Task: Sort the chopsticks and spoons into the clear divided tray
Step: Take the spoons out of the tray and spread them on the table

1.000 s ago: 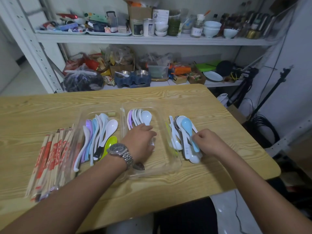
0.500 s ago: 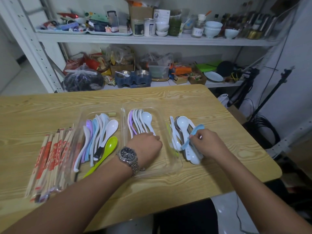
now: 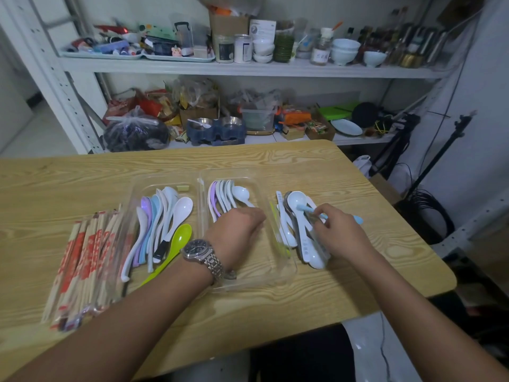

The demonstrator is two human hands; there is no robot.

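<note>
One wooden bench (image 3: 68,186) is carrying everything; cluttered shelf rack (image 3: 192,66) is standing behind it. Clear divided tray (image 3: 264,268) is sitting mid-bench, two compartments side by side. Wrapped chopsticks (image 3: 82,260) are lying bundled on the bench just beside the tray's left wall, outside it. Left-compartment spoons (image 3: 162,216) are lying in a mixed-colour row, green spoon (image 3: 179,238) at the row's right. Right-compartment spoons (image 3: 223,194) are leaning in a shorter row at the far end. Loose spoon pile (image 3: 300,238) is lying on the bench just right of the tray. Left grip (image 3: 237,230) is resting knuckles-up over the handles in the right compartment; fingers are hiding underneath, so cannot tell whether it is gripping anything. Right grip (image 3: 338,232) is pinching a light blue spoon (image 3: 303,208), holding it crosswise just above the loose pile. Metal watch (image 3: 198,250) is sitting on the left wrist.
</note>
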